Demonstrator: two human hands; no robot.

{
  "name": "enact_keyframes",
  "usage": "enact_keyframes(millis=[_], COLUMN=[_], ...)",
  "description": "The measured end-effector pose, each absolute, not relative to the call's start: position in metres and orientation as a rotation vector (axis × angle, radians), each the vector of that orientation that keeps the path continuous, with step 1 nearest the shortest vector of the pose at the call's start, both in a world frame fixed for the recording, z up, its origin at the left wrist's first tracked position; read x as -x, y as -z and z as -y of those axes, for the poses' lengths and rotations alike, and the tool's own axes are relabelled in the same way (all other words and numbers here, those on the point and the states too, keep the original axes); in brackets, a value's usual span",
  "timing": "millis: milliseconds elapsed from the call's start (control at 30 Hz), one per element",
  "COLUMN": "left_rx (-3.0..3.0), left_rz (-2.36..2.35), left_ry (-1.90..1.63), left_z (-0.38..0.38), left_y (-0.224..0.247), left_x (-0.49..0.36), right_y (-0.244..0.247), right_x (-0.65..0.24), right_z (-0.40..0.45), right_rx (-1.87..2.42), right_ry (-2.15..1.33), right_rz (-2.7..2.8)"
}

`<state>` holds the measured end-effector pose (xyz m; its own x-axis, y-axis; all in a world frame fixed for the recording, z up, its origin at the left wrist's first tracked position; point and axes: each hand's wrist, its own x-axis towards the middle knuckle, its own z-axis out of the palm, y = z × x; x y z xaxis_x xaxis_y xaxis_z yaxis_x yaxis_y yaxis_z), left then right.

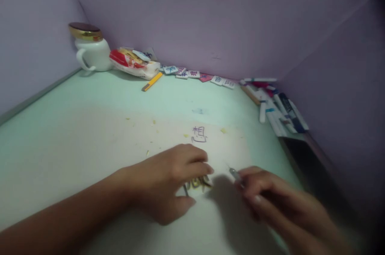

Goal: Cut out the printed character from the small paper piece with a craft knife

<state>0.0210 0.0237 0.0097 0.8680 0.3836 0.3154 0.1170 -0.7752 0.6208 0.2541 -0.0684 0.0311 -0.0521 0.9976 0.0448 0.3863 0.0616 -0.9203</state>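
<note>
Near the middle, a small carved piece (198,183) with dark strokes and yellow parts lies on a large pale sheet (99,146). My left hand (171,179) is over it, its fingers and thumb apart on either side, touching its edges or close to them; the contact is not clear. On the right, my right hand (264,195) is closed on a thin metal craft knife (236,175), whose fine tip points up and left, apart from the piece. A purple written character (199,134) shows on the sheet above my left hand.
Yellow scraps (223,130) dot the sheet. At the back stand a white mug (100,54) with a gold-rimmed lid, a red and white packet (132,63), a yellow strip (152,81) and small character cards (194,74). Pens (272,114) and a dark flat object (306,162) lie right.
</note>
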Motion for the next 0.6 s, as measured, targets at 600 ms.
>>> enact_keyframes(millis=[600], left_rx=[-2.590], left_rz=[-0.653], left_ry=[-0.399], left_z=[-0.019], left_y=[-0.015], left_x=[-0.022], right_y=[-0.019], right_x=[-0.239], right_z=[0.079], right_rx=[1.413], right_ry=[-0.943], right_rz=[1.195])
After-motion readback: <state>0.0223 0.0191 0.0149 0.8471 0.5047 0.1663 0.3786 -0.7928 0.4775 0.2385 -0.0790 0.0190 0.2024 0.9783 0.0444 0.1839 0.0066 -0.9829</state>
